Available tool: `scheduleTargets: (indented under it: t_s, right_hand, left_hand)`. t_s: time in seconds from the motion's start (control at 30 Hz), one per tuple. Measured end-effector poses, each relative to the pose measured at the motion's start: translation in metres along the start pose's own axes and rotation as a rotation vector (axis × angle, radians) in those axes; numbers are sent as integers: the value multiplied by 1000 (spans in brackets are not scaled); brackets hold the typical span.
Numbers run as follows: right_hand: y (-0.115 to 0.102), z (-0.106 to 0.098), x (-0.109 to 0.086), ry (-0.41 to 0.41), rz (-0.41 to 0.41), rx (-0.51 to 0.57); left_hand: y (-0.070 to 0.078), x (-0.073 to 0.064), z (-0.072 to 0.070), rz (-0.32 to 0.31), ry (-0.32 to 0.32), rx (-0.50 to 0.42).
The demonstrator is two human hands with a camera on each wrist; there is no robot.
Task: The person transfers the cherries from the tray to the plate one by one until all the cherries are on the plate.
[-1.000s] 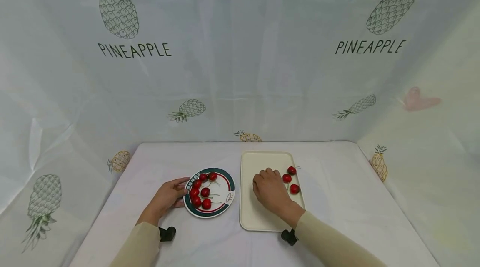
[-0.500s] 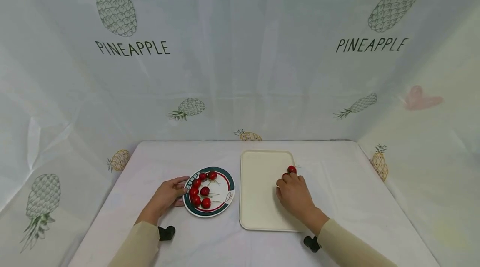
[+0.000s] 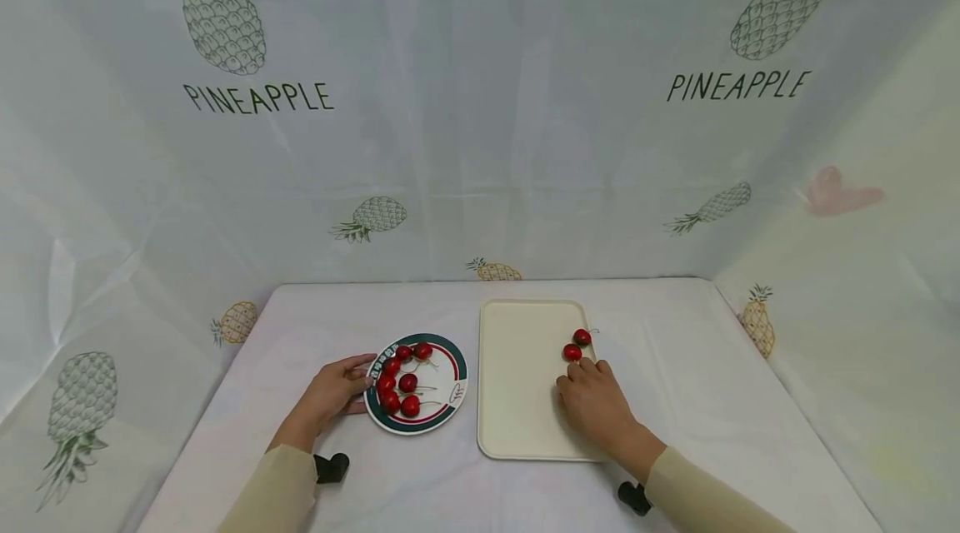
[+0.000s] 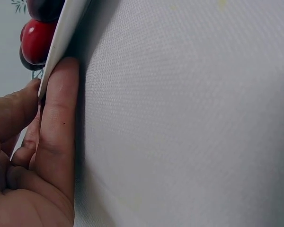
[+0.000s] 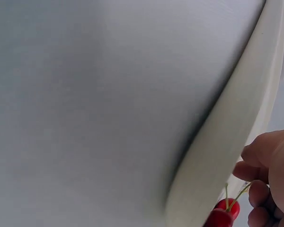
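Observation:
My left hand (image 3: 333, 390) holds the rim of a round plate (image 3: 454, 354), white with a dark green border. In the left wrist view the thumb (image 4: 19, 106) lies above the rim and a finger (image 4: 59, 127) beneath it. Several red cherries (image 3: 408, 383) with stems lie on the plate. My right hand (image 3: 596, 404), fingers bent downward, is over the right side of a cream tray (image 3: 517, 375). Just beyond its fingertips sit two cherries (image 3: 572, 352); their green stems (image 5: 239, 194) reach toward the fingers in the right wrist view. I cannot tell what those fingers hold.
The white-covered table (image 3: 420, 487) extends around both dishes, its back edge meeting a hanging sheet (image 3: 502, 166) printed with pineapples. A narrow gap separates plate and tray. A black wrist mount (image 3: 633, 498) hangs by the right sleeve, another mount (image 3: 332, 468) by the left.
My right hand has moved right from mid-tray to the tray's right side, covering the spot of the nearest of three cherries. The left hand stays on the plate.

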State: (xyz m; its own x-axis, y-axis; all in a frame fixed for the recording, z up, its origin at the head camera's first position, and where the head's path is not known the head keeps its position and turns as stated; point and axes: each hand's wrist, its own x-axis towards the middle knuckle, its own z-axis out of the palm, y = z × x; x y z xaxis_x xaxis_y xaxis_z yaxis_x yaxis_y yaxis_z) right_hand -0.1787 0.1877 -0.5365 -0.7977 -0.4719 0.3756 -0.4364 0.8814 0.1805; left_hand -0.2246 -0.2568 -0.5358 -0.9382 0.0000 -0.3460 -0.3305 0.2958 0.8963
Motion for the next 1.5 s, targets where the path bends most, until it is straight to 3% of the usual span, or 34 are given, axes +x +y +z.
scheduleTargets:
  t_s: [0.5, 0.73, 0.93, 1.17, 1.5]
  right_hand:
    - [17, -10, -29, 147, 19, 55]
    - [22, -5, -30, 227, 56, 14]
    - [18, -4, -28, 211, 133, -31]
    - [20, -6, -36, 118, 252, 5]
    - [31, -8, -46, 102, 256, 17]
  left_hand:
    - [0, -1, 0, -3, 1, -3]
    - [-1, -1, -2, 4, 0, -5]
    - [-2, -1, 0, 3, 0, -2]
    - [-2, 0, 0, 6, 2, -2]
    - [-2, 0, 1, -3, 5, 2]
